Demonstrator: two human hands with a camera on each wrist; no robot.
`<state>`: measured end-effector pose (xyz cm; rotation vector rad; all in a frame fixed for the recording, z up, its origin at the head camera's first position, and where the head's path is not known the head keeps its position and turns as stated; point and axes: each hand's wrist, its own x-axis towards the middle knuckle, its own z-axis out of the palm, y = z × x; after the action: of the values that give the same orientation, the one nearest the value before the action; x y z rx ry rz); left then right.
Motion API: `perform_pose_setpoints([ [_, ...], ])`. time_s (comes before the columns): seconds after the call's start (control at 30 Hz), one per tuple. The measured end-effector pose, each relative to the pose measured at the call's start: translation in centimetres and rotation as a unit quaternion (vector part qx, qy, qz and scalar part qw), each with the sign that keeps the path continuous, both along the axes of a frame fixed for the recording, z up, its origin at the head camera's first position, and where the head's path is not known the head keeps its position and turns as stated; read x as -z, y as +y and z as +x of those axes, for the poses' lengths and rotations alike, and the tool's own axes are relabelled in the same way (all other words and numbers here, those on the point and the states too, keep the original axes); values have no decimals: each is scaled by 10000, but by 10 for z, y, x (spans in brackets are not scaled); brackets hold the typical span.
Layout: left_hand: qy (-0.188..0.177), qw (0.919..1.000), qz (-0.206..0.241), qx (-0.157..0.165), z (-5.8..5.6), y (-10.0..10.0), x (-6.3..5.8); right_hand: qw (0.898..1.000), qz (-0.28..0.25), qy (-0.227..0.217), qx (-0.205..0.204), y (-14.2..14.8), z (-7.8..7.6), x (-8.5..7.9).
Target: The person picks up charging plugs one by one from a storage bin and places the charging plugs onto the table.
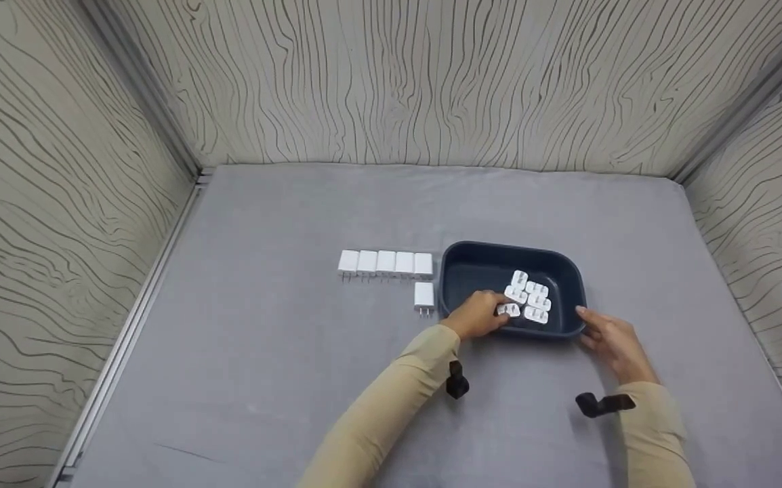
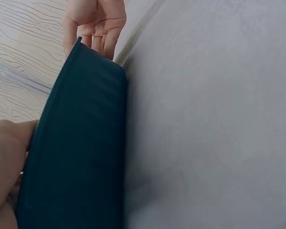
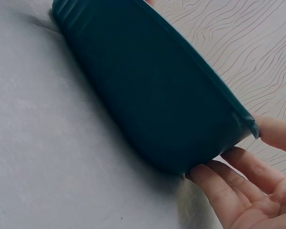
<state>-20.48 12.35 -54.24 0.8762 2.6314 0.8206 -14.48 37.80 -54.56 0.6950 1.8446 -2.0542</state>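
Note:
A dark blue plastic bin (image 1: 459, 278) sits on the table with several white plug adapters (image 1: 537, 314) standing on end inside, printed faces up. My left hand (image 1: 478, 314) reaches over the near left rim and pinches one white plug adapter (image 1: 511, 310) between thumb and index finger. In the left wrist view the bin wall hides that hand's fingertips. At the bin's right end, my right hand (image 1: 616, 342) holds on. The right wrist view shows its thumb (image 3: 276, 132) at the rim and its other fingers under the bin's lower edge.
Left of the bin, a row of several white plug adapters (image 1: 385, 261) lies flat, prongs toward me. One more adapter (image 1: 423, 295) lies just in front of the row's right end. Grey cloth (image 1: 262, 325) covers the table, and patterned panels (image 1: 391, 81) wall it in.

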Motion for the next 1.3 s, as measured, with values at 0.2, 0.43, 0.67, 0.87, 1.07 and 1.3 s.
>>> perform_pose_setpoints([
  [0.2, 222, 9995, -227, -46, 2, -3, -2, 10000, -55, -3, -8, -1, 1, -1],
  [0.43, 510, 9980, -327, -199, 4, -7, -6, 9997, -241, 41, -36, -1, 0, -1],
  [0.67, 584, 9981, 3, -214, 4, -13, -8, 9999, -84, -41, -65, 0, 0, -2],
  [0.87, 644, 9976, 151, -201, 2, -18, -11, 9996, -250, 21, -87, -1, 0, -3],
  [1.07, 720, 9969, 207, -246, 3, -21, -11, 10000, -32, -25, -75, -1, 0, -2],
  [1.3, 628, 9970, 307, -324, 3, -24, -10, 10000, -23, -55, -67, -1, 0, -2],
])
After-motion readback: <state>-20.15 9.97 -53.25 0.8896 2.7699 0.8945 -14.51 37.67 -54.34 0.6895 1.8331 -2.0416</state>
